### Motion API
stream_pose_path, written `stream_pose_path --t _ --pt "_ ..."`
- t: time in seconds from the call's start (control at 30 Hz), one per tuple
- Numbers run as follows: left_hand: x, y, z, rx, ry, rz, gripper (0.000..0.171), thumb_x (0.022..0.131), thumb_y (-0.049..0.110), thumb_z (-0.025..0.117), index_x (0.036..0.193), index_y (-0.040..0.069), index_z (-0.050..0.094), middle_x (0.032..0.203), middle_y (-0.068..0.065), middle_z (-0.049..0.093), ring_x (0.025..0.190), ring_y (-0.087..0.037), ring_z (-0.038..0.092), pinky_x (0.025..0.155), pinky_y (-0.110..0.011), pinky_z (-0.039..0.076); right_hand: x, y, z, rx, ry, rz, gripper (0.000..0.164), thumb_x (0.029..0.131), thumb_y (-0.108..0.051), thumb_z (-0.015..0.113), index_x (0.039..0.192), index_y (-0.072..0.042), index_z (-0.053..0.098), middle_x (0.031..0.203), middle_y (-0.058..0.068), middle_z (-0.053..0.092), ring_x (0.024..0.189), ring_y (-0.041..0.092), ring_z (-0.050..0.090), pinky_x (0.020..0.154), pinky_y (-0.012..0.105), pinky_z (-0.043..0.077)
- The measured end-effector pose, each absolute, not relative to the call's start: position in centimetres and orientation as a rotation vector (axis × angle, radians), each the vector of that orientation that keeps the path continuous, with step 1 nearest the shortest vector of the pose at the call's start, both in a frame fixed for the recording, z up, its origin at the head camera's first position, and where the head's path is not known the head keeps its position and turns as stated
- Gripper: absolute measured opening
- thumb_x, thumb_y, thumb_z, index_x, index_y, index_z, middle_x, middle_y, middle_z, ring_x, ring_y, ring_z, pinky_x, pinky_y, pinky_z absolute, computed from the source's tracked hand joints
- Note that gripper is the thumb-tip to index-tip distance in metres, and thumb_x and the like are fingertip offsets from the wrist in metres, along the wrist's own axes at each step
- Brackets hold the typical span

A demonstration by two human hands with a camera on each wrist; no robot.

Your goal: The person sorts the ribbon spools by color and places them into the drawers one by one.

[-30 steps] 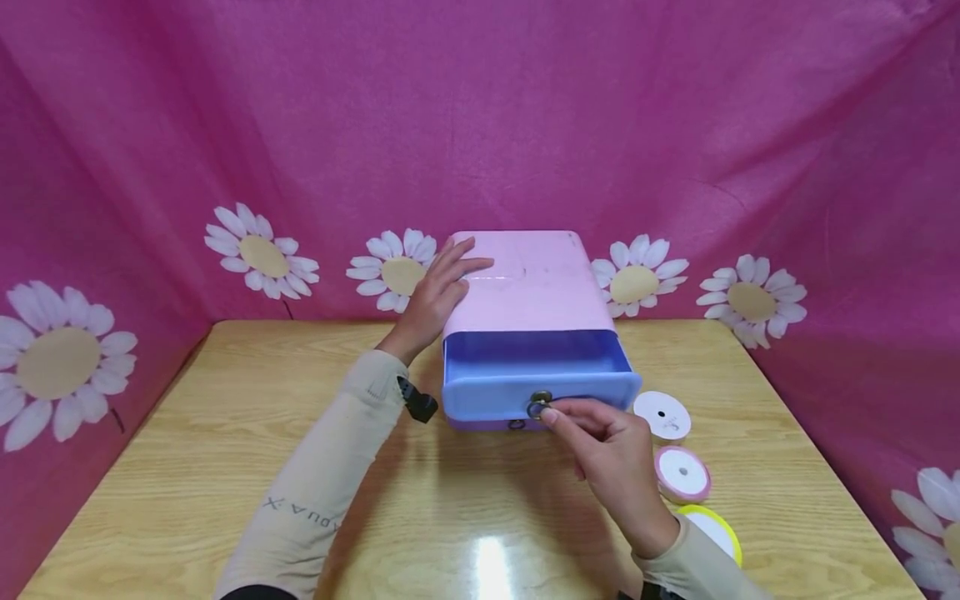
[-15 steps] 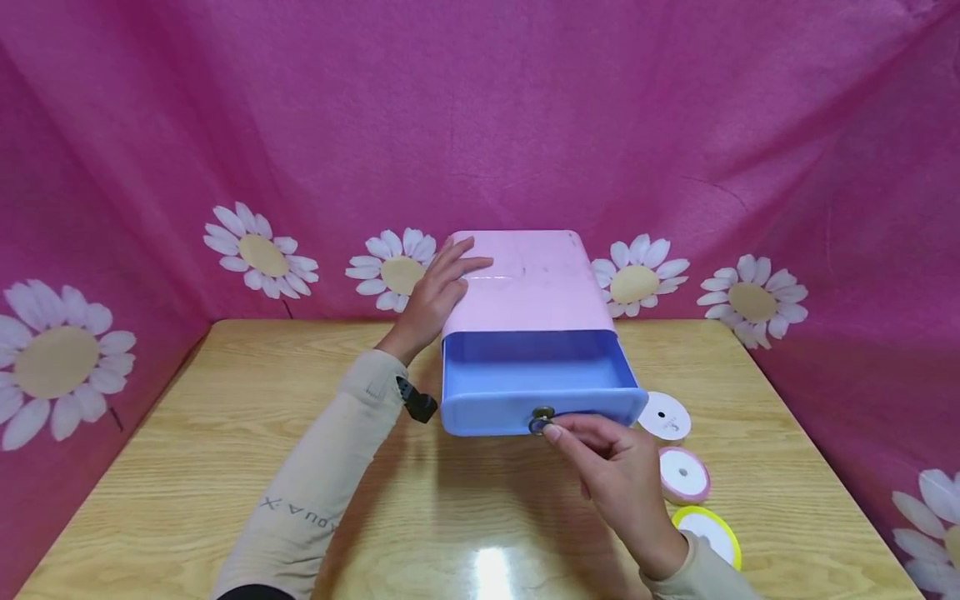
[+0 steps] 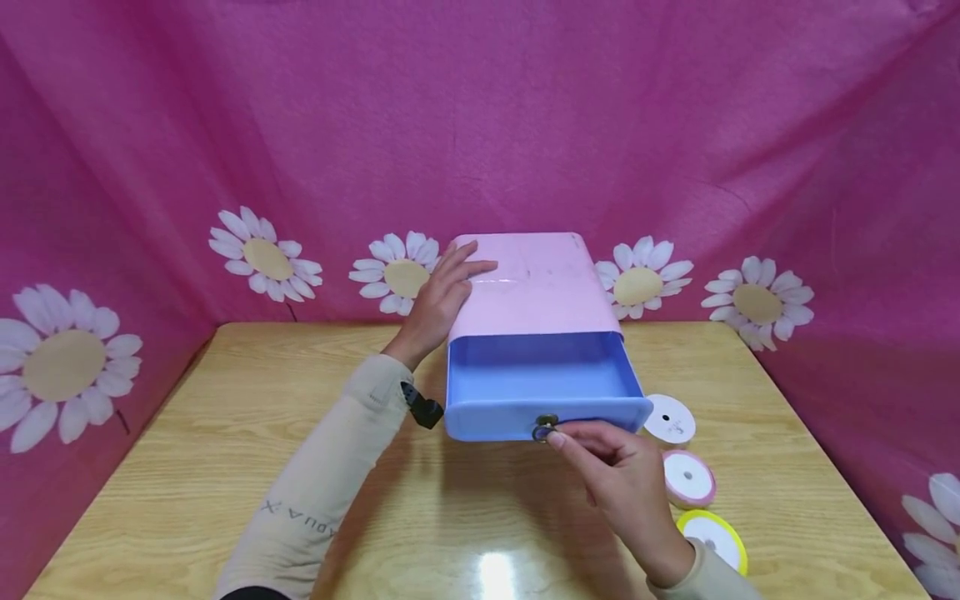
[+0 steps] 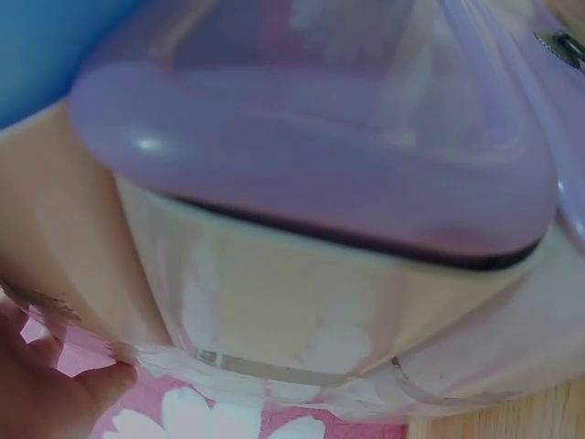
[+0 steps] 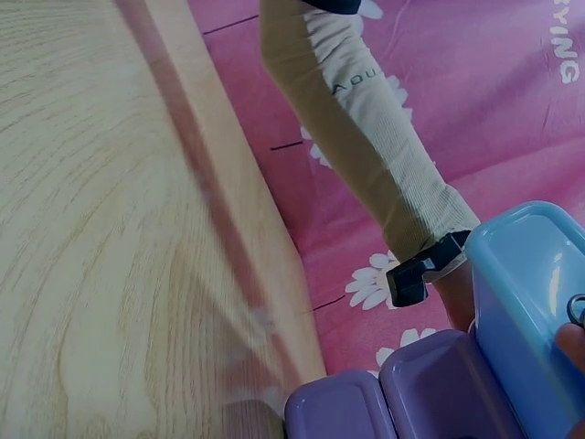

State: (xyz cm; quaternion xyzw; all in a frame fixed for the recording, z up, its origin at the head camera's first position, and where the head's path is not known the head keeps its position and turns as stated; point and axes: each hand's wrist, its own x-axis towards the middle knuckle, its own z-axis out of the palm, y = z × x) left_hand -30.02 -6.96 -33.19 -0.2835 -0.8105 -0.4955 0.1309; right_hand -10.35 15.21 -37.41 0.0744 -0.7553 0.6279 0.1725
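A pink drawer cabinet stands at the back of the table, its blue top drawer pulled well out and bare inside. My left hand rests on the cabinet's upper left edge with fingers spread over the top; some of its fingers show in the left wrist view. At the drawer front, my right hand pinches the dark metal ring pull between thumb and forefinger. Below the blue drawer, purple drawers appear closed in the right wrist view.
Right of the cabinet lie a white spool, a pink-rimmed spool and a yellow-rimmed spool, partly behind the right hand and sleeve. A pink curtain with daisies hangs behind the wooden table.
The blue drawer has slid further out toward me with my right hand on its ring, most of it in the first half second. My left hand has stayed on the cabinet.
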Motion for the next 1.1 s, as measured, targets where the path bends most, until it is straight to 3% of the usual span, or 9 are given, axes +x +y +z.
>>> stream_pose_path --t 0.2,0.4,0.63,1.1 --pt "-29.4 -7.5 -33.5 -0.802 -2.372 -1.479 0.041 0.099 0.022 0.037 0.132 0.025 0.06 0.156 0.012 0.026 0.147 -0.008 0.0 0.116 -0.054 -0.001 -9.8 14.8 -38.1 0.192 -2.131 1.797 0.008 0.08 -0.006 0.077 0.087 -0.009 0.076 0.073 0.002 0.073 0.033 0.003 0.038 0.03 0.025 0.031" --pt "-28.3 -8.9 -34.9 -0.75 -2.381 -1.507 0.039 0.099 0.02 0.038 0.131 0.022 0.061 0.156 0.01 0.027 0.147 -0.011 0.001 0.114 -0.058 -0.002 -8.7 13.7 -39.0 0.147 -2.172 1.881 0.009 0.079 -0.008 0.078 0.088 -0.007 0.075 0.072 0.0 0.073 0.032 0.003 0.039 0.03 0.025 0.034" --pt "-28.6 -8.2 -35.0 -0.8 -2.337 -1.515 0.039 0.099 0.02 0.038 0.131 0.023 0.061 0.156 0.009 0.028 0.147 -0.01 0.002 0.114 -0.057 -0.002 -8.4 14.2 -38.7 0.109 -2.169 1.865 0.009 0.078 -0.008 0.078 0.087 -0.008 0.076 0.074 0.005 0.073 0.034 0.002 0.037 0.03 0.026 0.032" --pt "-30.0 -6.8 -33.9 -0.832 -2.319 -1.494 0.04 0.1 0.021 0.037 0.132 0.023 0.06 0.156 0.01 0.026 0.147 -0.009 0.001 0.114 -0.058 -0.001 -8.2 15.8 -38.6 0.162 -2.155 1.83 0.01 0.079 0.0 0.075 0.086 -0.006 0.075 0.074 0.001 0.073 0.034 0.001 0.038 0.028 0.027 0.033"
